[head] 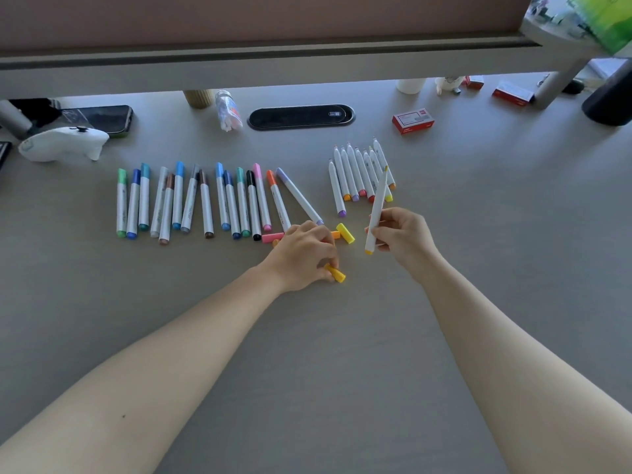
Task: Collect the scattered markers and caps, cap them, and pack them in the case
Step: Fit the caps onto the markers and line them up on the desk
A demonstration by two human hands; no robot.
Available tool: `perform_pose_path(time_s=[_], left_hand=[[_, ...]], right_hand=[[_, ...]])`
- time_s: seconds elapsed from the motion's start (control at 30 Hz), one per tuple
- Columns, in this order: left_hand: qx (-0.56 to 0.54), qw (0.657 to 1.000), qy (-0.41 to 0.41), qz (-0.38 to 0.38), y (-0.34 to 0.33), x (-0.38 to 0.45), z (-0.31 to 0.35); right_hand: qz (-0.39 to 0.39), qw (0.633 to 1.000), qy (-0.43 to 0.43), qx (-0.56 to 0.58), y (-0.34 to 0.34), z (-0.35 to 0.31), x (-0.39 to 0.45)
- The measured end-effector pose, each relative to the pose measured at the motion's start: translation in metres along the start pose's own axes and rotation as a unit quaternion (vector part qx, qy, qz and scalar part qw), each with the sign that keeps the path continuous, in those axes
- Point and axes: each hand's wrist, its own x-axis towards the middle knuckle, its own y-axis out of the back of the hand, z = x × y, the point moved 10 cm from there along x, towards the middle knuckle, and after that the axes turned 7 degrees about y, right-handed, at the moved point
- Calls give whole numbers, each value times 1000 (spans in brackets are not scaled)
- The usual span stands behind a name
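Left hand (301,258) palm-down on grey tabletop (342,354), fingertips pinching small yellow plastic cap (337,273) just off surface. Right hand (400,236) fingers curled round uncapped white marker with yellow end (376,210), held tilted upright. Capped markers in row (205,200) at left; uncapped white markers cluster (362,172) behind right hand. Loose yellow cap (345,233) between hands.

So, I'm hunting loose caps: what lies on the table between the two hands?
In the head view, a loose yellow plastic cap lies between the left hand and right hand, with a small orange piece beside it.
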Motion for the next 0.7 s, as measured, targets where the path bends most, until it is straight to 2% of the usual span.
perform_pose_path(time_s=[0.13,0.2,0.27,0.43,0.53,0.7], left_hand=[[-154,981,82,87,25,3,-17],[-269,948,140,100,33,2,-31],[-361,913,162,101,39,1,-40],[-435,873,187,122,52,-2,-59],[-494,834,211,127,54,-3,-70],[-499,831,203,136,62,-4,-75]], right_hand=[[-4,1000,8,-20,1,3,1],[-9,999,26,-41,1,-2,2],[-11,996,47,-70,-1,-11,4],[-12,989,76,-123,-8,-29,7],[-15,987,83,-139,-12,-37,8],[-6,986,92,-139,-16,-47,11]])
